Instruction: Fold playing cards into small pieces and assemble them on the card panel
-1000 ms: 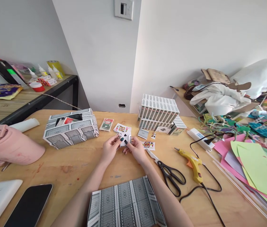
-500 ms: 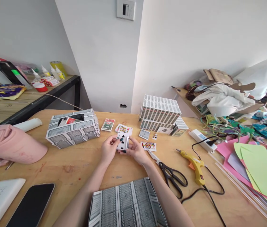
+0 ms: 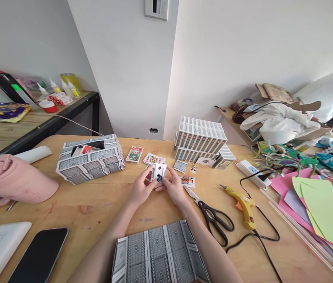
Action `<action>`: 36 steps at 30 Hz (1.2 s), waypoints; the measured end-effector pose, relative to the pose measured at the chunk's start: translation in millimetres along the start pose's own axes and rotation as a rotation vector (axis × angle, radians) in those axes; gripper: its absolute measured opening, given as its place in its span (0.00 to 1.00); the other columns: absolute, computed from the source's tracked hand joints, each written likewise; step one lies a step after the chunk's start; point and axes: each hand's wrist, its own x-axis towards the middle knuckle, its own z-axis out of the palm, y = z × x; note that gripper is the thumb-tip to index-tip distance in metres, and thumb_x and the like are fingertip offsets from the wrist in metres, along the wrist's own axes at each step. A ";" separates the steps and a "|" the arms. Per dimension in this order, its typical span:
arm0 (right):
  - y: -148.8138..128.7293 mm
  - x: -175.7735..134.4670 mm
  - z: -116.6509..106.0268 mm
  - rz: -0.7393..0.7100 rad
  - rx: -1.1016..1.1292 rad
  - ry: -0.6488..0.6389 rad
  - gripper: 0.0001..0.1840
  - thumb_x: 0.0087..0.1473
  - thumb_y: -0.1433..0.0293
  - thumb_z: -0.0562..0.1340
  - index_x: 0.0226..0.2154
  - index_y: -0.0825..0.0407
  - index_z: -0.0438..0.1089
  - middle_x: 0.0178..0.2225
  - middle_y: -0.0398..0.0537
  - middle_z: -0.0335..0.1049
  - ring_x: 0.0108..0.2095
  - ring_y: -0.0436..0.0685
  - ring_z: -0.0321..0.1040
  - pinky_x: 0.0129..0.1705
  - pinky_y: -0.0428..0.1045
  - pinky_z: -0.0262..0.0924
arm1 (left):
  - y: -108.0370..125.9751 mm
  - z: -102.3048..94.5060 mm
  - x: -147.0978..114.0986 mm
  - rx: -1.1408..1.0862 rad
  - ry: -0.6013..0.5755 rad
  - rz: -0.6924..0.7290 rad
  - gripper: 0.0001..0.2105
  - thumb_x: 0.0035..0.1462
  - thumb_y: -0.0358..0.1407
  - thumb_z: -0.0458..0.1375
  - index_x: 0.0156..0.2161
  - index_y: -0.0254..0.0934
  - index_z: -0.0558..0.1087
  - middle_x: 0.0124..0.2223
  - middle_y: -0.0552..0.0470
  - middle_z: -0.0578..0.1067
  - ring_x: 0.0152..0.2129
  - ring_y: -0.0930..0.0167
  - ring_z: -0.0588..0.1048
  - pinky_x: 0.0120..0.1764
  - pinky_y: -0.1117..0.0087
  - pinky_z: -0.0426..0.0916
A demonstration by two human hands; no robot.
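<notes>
A small spade playing card (image 3: 160, 171), face toward me, is held upright over the table between my two hands. My left hand (image 3: 141, 186) closes on its left and lower edge, thumb across the front. From the other side my right hand (image 3: 175, 186) grips it, fingers curled behind. Whether the card is folded or one of several, I cannot tell. Just beyond lie loose face cards (image 3: 154, 158) and a green-and-red card pack (image 3: 134, 154). A jack-like face card (image 3: 188, 181) rests right of my right hand, near black-handled scissors (image 3: 213, 215).
A card-covered box (image 3: 154, 251) stands close in front of me, another box (image 3: 91, 161) at left. Stacked card packs (image 3: 200, 135) stand at the back. At right lie a yellow glue gun (image 3: 245, 204) with its cord and a power strip (image 3: 250, 169); at left, a phone (image 3: 41, 255).
The card has moved slightly right and up and now stands more upright. Both thumbs have shifted to its lower front, and my left hand has moved right with it.
</notes>
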 end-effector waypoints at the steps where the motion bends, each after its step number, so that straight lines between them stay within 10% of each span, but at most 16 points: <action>1: -0.5 0.3 -0.9 -0.002 0.003 0.007 0.33 0.41 0.62 0.66 0.48 0.49 0.51 0.20 0.38 0.69 0.19 0.54 0.71 0.19 0.48 0.67 | 0.5 0.1 -1.0 0.025 -0.016 0.022 0.26 0.46 0.39 0.59 0.52 0.38 0.65 0.42 0.46 0.72 0.31 0.70 0.71 0.32 0.71 0.67; 22: -4.9 2.2 -5.2 -0.020 -0.144 0.107 0.14 0.50 0.57 0.55 0.32 0.50 0.55 0.13 0.31 0.58 0.06 0.45 0.53 0.06 0.38 0.39 | 6.8 2.3 -8.0 0.035 -0.162 -0.041 0.26 0.47 0.41 0.58 0.52 0.37 0.64 0.27 0.54 0.68 0.22 0.73 0.68 0.26 0.73 0.64; 36: 0.2 -4.2 12.5 0.064 0.023 -0.134 0.15 0.51 0.58 0.56 0.37 0.47 0.51 0.24 0.36 0.67 0.16 0.47 0.68 0.16 0.41 0.62 | -2.6 7.1 -2.1 -0.040 0.181 -0.003 0.10 0.54 0.39 0.49 0.39 0.38 0.66 0.30 0.54 0.68 0.27 0.73 0.67 0.30 0.74 0.63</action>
